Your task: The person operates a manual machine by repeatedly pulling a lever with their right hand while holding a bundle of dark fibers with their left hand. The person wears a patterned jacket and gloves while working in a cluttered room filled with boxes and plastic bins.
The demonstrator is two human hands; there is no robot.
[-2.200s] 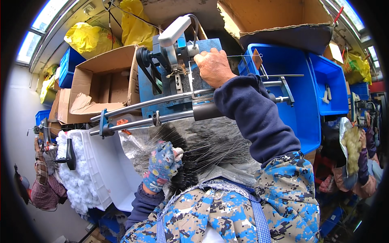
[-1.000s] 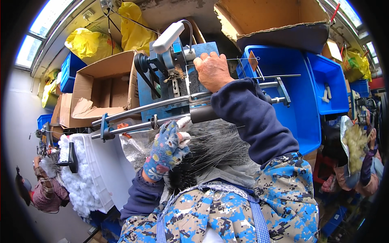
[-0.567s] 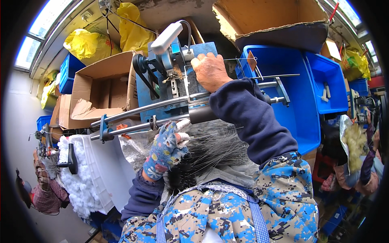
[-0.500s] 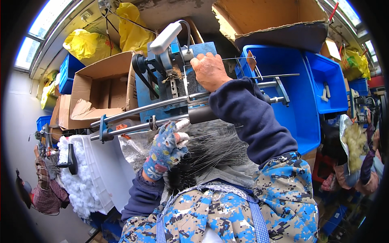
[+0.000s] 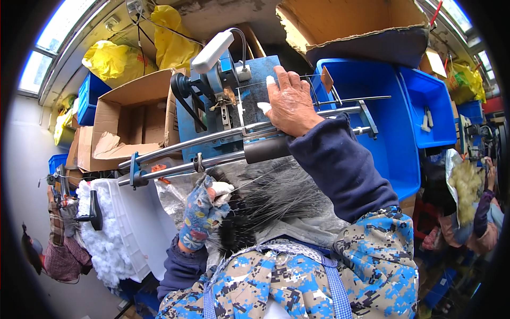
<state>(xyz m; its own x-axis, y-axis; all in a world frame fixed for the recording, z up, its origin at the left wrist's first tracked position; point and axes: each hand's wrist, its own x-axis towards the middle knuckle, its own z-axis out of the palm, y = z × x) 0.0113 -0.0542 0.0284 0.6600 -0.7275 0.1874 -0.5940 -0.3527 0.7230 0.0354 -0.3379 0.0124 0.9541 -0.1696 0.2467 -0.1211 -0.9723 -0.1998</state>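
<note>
My left hand (image 5: 204, 207), in a blue patterned glove with white-wrapped fingertips, pinches a thin wire (image 5: 249, 183) below the machine's front rail. On my lap lies a pile of thin wires (image 5: 292, 191) with black bristles (image 5: 229, 231) at their left end. My bare right hand (image 5: 292, 101) reaches over the blue machine (image 5: 260, 72); its fingers are stretched out and its thumb, tip wrapped in white, stands apart. Beneath that wrist runs the rail's dark sleeve (image 5: 268, 149). A thin rod passes close to these fingers; I cannot tell whether they touch it.
Blue bins (image 5: 396, 133) stand at the right, and an open cardboard box (image 5: 133, 114) at the left. White fluffy material (image 5: 101, 234) hangs beside a white tray (image 5: 133, 228). Two other people work at the far left and far right. Metal rails (image 5: 196, 146) cross before me.
My right hand has moved rightward, and its curled fingers have stretched out. My left hand has drawn back down and left, away from the rail.
</note>
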